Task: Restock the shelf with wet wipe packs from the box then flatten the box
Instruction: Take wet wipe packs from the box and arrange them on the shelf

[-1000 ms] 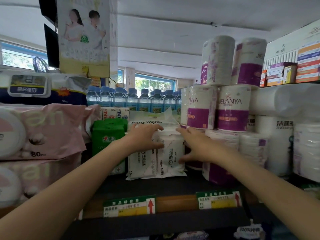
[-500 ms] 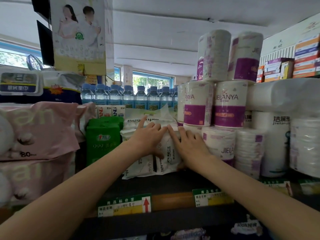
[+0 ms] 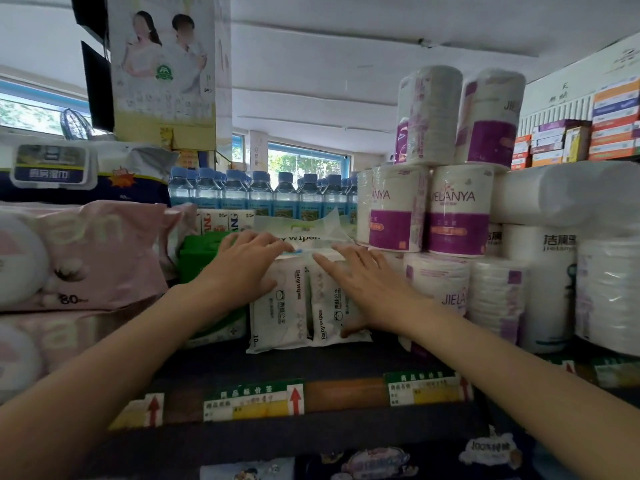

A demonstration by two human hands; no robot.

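Observation:
Two white "Baby wipes" packs (image 3: 289, 306) stand upright side by side on the dark shelf (image 3: 311, 363). Another wipe pack (image 3: 304, 230) lies flat on top of them, its clear flap sticking up. My left hand (image 3: 242, 268) lies flat over the top left of the standing packs, fingers spread and thumb on the front. My right hand (image 3: 363, 289) presses flat against their right side, fingers pointing at the top edge and thumb low at the front. The box is out of view.
Green packs (image 3: 199, 258) stand just left of the wipes, with pink packs (image 3: 86, 258) further left. Purple-and-white paper rolls (image 3: 429, 216) are stacked close on the right. Water bottles (image 3: 263, 195) line the back. Price tags (image 3: 252, 401) run along the shelf's front edge.
My hands have slid up and closer together over the top of the standing packs. The left hand's grip has flattened out. The packs stand straighter and closer together.

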